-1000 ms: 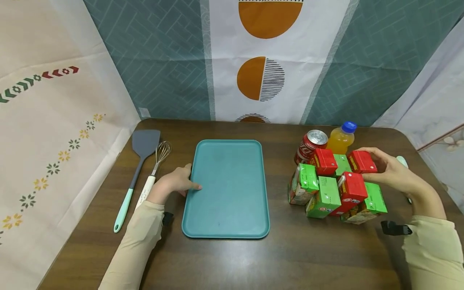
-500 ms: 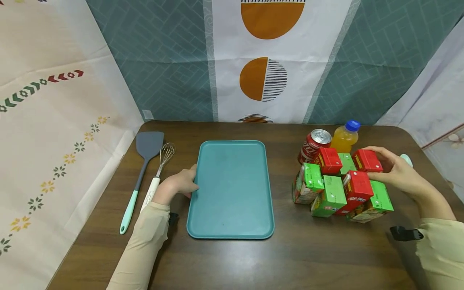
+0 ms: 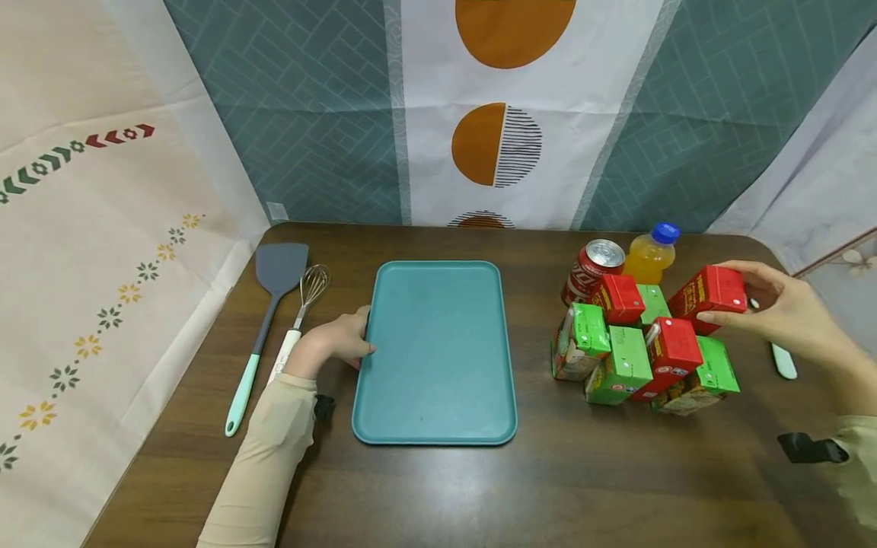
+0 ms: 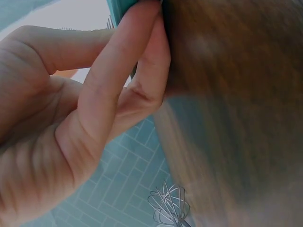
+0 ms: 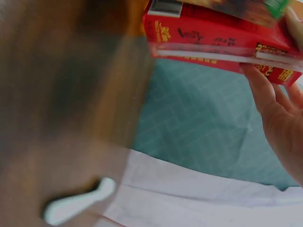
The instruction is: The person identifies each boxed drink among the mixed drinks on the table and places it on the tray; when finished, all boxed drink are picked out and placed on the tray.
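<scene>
In the head view my right hand (image 3: 788,308) grips a red drink carton (image 3: 712,293) between thumb and fingers, at the right of a cluster of cartons. The right wrist view shows the same red carton (image 5: 208,38) tilted, a straw along its side and the fingers against it. On the left, my left hand (image 3: 340,340) pinches the left edge of the teal tray (image 3: 435,354). Its thumb and fingertips meet at the tray's rim (image 4: 120,7) in the left wrist view.
Several green and red cartons (image 3: 620,365) stand close together. Behind them are a red soda can (image 3: 594,268) and an orange drink bottle (image 3: 647,259). A spatula (image 3: 274,304) and a whisk (image 3: 301,316) lie left of the tray. A pale green handle (image 3: 783,361) lies at far right.
My right hand has drawn the red carton up and to the right, away from the cluster, uncovering more of the pale green handle. The left hand stays at the tray's edge.
</scene>
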The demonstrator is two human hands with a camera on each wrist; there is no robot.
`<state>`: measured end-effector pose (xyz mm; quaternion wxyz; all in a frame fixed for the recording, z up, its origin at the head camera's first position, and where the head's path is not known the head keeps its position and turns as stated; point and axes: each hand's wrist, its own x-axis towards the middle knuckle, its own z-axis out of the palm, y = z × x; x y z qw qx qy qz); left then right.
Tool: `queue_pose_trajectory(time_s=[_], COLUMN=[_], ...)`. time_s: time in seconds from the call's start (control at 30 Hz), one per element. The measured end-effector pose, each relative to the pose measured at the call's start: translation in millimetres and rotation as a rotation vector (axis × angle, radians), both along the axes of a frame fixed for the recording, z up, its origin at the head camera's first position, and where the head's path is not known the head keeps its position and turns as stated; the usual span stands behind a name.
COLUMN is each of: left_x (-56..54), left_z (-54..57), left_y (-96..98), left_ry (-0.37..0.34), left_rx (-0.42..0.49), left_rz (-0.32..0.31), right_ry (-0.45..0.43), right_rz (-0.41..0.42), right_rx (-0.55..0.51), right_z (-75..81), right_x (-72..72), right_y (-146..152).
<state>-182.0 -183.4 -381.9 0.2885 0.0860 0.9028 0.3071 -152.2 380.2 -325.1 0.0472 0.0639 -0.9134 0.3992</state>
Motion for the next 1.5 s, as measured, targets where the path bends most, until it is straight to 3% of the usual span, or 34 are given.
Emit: queue_pose_trajectory(time_s=[0.23, 0.37, 0.67, 0.77, 0.9, 0.97, 1.07, 1.23, 1.5], left_x=[-0.7, -0.8, -2.6, -3.1, -3.3, -3.8, -5.8, -9.0, -2.0], left_z=[1.1, 0.9, -2.8, -3.5, -2.1, 0.0, 5.4, 11.6, -0.8], left_y=[-2.3, -2.1, -0.2, 0.4, -0.7, -2.3, -5.9, -7.6, -4.5], left_ry=[-0.009, -0.019, -0.029, -0.026, -0.031, -0.030, -0.016, -0.011, -0.032], left_rx=[-0.004, -0.011, 0.011, 0.003, 0.000, -0.001, -0.007, 0.010, 0.021], left_rz=[0.001, 0.008, 0.004, -0.002, -0.013, -0.015, -0.010, -0.010, 0.001], right_ry=[0.048, 0.100, 0.326, 0.350, 0.369, 0.377, 0.354, 0.236, 0.125], right_rz=[-0.082, -0.122, -0.010, 0.009, 0.073, 0.122, 0.156, 0.141, 0.131], right_rx=[0.078, -0.040, -0.278, -0.350, -0.555, -0.667, -0.738, -0.712, -0.776], right_z=[30.8, 48.5, 86.3, 99.5, 111.9, 114.3, 114.6, 106.5, 70.4], right_x=[-3.2, 0.1, 6.3, 7.7, 8.5, 7.0, 2.4, -3.4, -13.7], right_y=[1.1, -7.8, -49.2, -68.7, -104.2, -123.9, -152.9, -194.0, -242.9])
